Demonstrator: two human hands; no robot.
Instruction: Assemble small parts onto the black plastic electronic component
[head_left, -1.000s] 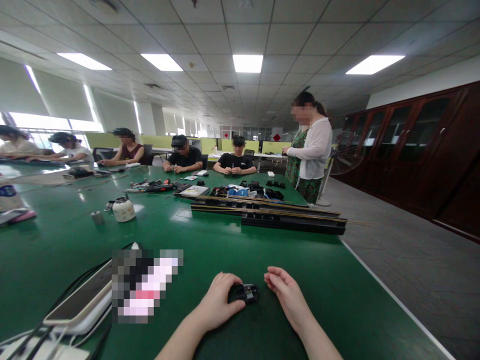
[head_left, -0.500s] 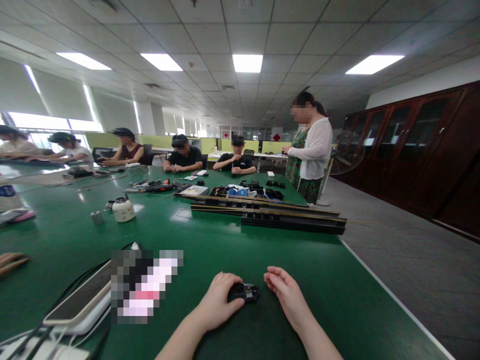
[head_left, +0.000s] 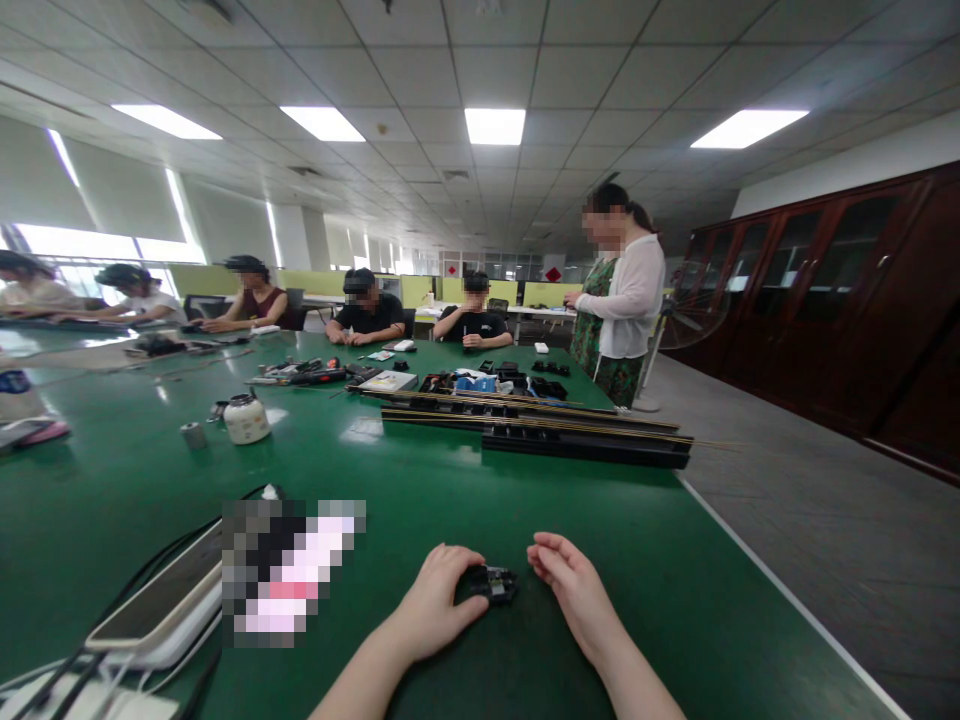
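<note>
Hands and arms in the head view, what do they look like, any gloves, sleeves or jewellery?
The left hand and right hand are bare: no gloves, rings or watch show. Both forearms are uncovered to the picture's bottom edge; no sleeve in view.

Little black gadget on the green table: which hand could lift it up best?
Left, probably: the left hand grips the little black gadget, while the right hand rests beside it, seemingly not touching.
</note>
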